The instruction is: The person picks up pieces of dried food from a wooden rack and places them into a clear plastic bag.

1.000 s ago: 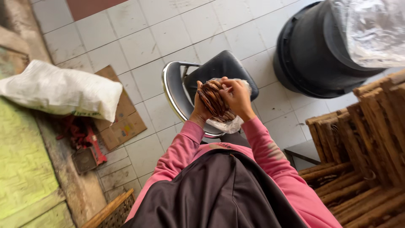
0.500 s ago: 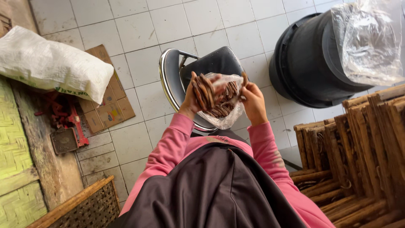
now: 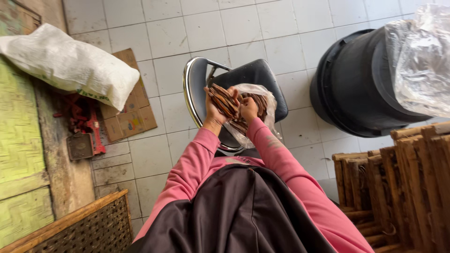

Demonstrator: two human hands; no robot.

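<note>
My left hand (image 3: 214, 111) grips a bundle of brown cinnamon-like sticks (image 3: 226, 101) from the left side. My right hand (image 3: 248, 109) holds the same bundle together with the mouth of a clear plastic bag (image 3: 262, 110), and the far ends of the sticks sit inside the bag. Both hands are raised above a black chair seat (image 3: 255, 77) with a chrome frame (image 3: 190, 89). Pink sleeves cover both arms, and a dark apron lies over my lap.
A large black bin (image 3: 356, 84) lined with clear plastic (image 3: 419, 61) stands at the right. Stacked brown bark rolls (image 3: 403, 178) fill the lower right. A white sack (image 3: 70, 63), cardboard (image 3: 129, 115) and a woven basket (image 3: 79, 229) lie at the left on the tiled floor.
The hands have come closer together on the bundle, and more of the sticks now sit inside the plastic bag. The view has shifted slightly.
</note>
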